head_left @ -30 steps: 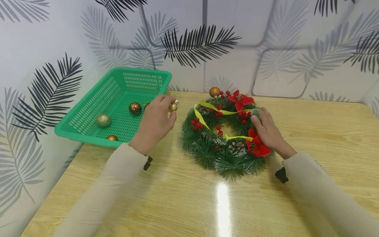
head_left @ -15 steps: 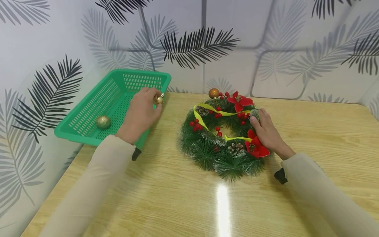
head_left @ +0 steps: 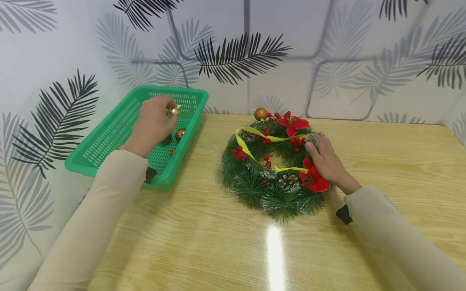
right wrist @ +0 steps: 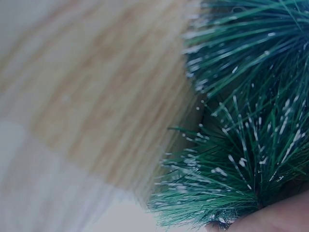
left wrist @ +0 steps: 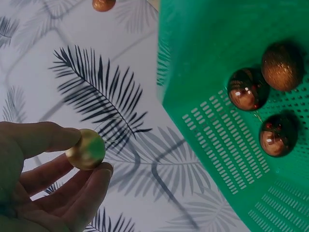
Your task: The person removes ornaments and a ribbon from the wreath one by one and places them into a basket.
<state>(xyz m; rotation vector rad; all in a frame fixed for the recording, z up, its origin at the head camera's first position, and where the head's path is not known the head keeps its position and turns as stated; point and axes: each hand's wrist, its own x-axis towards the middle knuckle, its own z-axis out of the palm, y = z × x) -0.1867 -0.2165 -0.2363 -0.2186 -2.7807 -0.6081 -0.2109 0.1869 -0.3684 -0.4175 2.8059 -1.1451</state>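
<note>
Between thumb and fingertips my left hand (head_left: 153, 123) pinches a small shiny gold bauble (left wrist: 87, 150) with a thin loop of thread. In the head view this hand is above the green plastic basket (head_left: 198, 121). Several copper-brown baubles (left wrist: 282, 66) lie in the basket, partly hidden by the hand in the head view. My right hand (head_left: 329, 161) holds the right side of a green Christmas wreath (head_left: 251, 192), its thumb on top by a frosted tuft. Red poinsettias (head_left: 292, 123), red berries, pinecones (head_left: 289, 183) and a yellow ribbon (head_left: 244, 144) decorate the wreath.
A copper-orange bauble (head_left: 260, 114) sits at the wreath's back edge. The wooden table (head_left: 218, 246) meets a leaf-patterned wall (head_left: 276, 89) at the back, and the basket stands close to the wall on the left.
My left hand has moved left with the gold bauble, from beside the basket's right rim to above its inside. The right hand and the wreath have stayed in place.
</note>
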